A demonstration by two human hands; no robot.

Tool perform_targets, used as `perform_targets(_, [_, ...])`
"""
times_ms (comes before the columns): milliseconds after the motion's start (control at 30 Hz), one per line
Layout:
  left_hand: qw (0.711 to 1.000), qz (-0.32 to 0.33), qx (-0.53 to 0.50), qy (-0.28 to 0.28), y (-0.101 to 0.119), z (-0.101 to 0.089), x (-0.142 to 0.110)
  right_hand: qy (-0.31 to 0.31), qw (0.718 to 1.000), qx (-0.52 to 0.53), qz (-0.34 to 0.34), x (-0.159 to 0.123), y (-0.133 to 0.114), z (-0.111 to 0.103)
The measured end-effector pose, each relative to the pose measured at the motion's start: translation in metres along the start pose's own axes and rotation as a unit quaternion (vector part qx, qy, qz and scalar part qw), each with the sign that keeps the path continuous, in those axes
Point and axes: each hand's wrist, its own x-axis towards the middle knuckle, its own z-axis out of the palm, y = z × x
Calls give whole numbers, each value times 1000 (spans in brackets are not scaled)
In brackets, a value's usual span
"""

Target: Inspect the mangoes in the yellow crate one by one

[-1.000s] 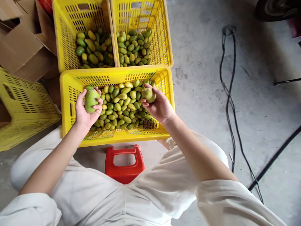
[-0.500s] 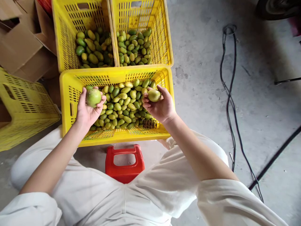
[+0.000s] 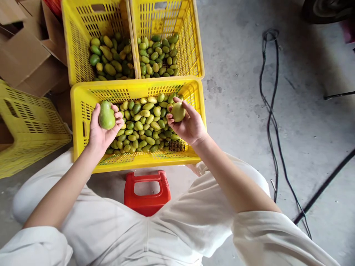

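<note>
Left hand (image 3: 103, 129) fingers curled round green mango (image 3: 106, 116), right hand (image 3: 188, 125) fingertips pinching yellowish mango (image 3: 178, 112)

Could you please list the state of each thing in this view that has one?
left hand: closed around a green mango.
right hand: holding a yellowish mango.
near crate: partly full of fruit.
two far crates: each partly filled.
side crate: lying tipped, no fruit visible inside.
cardboard boxes: open.
red stool: upright.

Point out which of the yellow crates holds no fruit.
The yellow crate at far left, beside the cardboard boxes; it lies overturned, while the other three hold green mangoes.
</note>
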Motion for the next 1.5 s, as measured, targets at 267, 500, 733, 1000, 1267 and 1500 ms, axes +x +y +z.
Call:
perform_targets(267, [997, -68, -19, -7, 6, -1, -2, -20, 1000, 6, 19, 3, -2, -9])
perform_targets(500, [999, -44, -2, 2, 3, 9, -8, -10, 1000, -13, -22, 0, -3, -6])
perform_targets(733, [1000, 16, 10, 23, -1, 0, 2, -15, 1000, -7, -14, 0, -1, -6])
perform_targets(1000, [999, -53, 4, -4, 2, -2, 0, 11, 999, -32, -13, -1, -2, -3])
perform_targets(1267, [996, -82, 21, -25, 5, 3, -4, 9, 999, -34, -13, -1, 3, -2])
perform_targets(1500, [996, -88, 24, -4, 6, 9, -10, -14, 999, -20, 24, -3, -2, 1])
